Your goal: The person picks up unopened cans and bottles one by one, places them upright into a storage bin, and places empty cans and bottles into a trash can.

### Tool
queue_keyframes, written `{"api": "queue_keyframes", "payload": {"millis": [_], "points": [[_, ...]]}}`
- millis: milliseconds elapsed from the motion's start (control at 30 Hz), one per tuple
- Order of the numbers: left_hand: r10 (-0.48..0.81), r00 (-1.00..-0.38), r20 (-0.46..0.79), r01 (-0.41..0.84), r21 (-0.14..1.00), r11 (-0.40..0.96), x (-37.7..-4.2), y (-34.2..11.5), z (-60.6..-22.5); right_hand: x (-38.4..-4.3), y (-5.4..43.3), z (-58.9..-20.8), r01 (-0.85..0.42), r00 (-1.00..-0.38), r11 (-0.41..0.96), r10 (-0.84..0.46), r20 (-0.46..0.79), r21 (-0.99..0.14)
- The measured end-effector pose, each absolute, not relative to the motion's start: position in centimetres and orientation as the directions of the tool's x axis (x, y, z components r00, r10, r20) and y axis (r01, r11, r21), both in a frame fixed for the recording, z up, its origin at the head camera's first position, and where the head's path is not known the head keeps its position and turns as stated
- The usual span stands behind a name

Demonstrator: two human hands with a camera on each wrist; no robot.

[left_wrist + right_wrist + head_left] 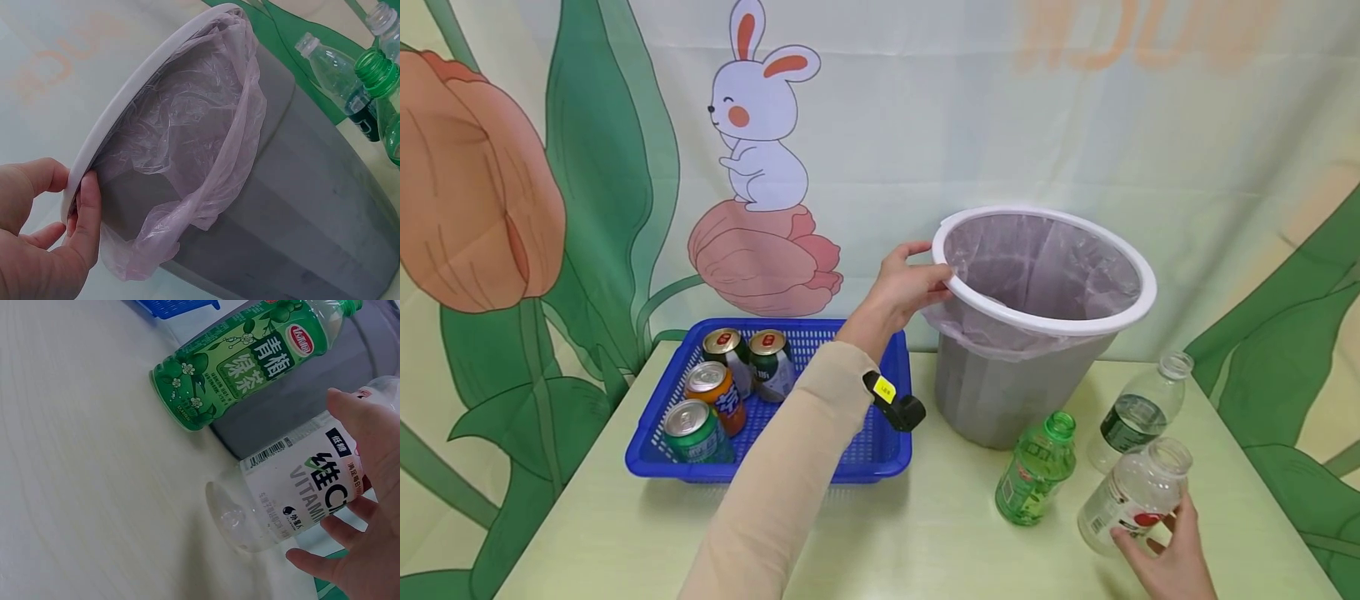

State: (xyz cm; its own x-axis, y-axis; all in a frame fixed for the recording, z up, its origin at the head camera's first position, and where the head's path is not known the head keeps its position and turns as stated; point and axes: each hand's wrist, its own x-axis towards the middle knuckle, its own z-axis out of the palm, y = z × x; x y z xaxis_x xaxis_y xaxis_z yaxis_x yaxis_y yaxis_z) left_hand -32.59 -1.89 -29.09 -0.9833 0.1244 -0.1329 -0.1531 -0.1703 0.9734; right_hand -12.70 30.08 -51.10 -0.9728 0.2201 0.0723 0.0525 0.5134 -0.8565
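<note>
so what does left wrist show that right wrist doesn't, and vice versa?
Only left wrist: the left hand gripping the white rim, the pink bag, the dark-labelled bottle.
Only right wrist: the right hand, the white label of the clear bottle it holds, a corner of the blue basket.
Both: the gray bin, the green bottle, the table, and probably that clear bottle, its neck at left wrist's top right.
</note>
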Motion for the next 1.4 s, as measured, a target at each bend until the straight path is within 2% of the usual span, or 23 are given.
{"api": "queue_keyframes", "payload": {"millis": [233,533,600,767,833,1000,1400], "points": [[0.125,-0.983,-0.132,-0.152,0.974,-0.168,-32.5,-1.9,-29.0,-14.1,31.5,-54.4,0.091,-0.959,0.524,0.276,0.067,-0.847],[0.126,-0.984,-0.127,-0.148,0.974,-0.170,-32.6,-1.9,-29.1,-13.7,30.2,-53.2,0.122,-0.957,0.509,0.287,0.035,-0.852],[0.125,-0.984,-0.125,-0.146,0.975,-0.169,-32.6,-1.9,-29.1,-14.2,30.9,-54.4,0.141,-0.954,0.525,0.299,0.026,-0.840],[0.121,-0.985,-0.125,-0.144,0.976,-0.166,-32.6,-1.9,-29.2,-14.6,30.9,-54.5,0.209,-0.950,0.507,0.306,-0.052,-0.836],[0.121,-0.985,-0.127,-0.146,0.975,-0.165,-32.6,-1.9,-29.2,-14.1,29.9,-52.8,0.245,-0.948,0.495,0.304,-0.097,-0.834],[0.123,-0.984,-0.126,-0.146,0.975,-0.169,-32.6,-1.9,-29.2,-14.0,29.3,-52.1,0.284,-0.938,0.494,0.321,-0.131,-0.822],[0.127,-0.984,-0.127,-0.148,0.975,-0.169,-32.6,-2.0,-29.3,-14.4,29.1,-52.4,0.280,-0.928,0.504,0.359,-0.097,-0.817]]}}
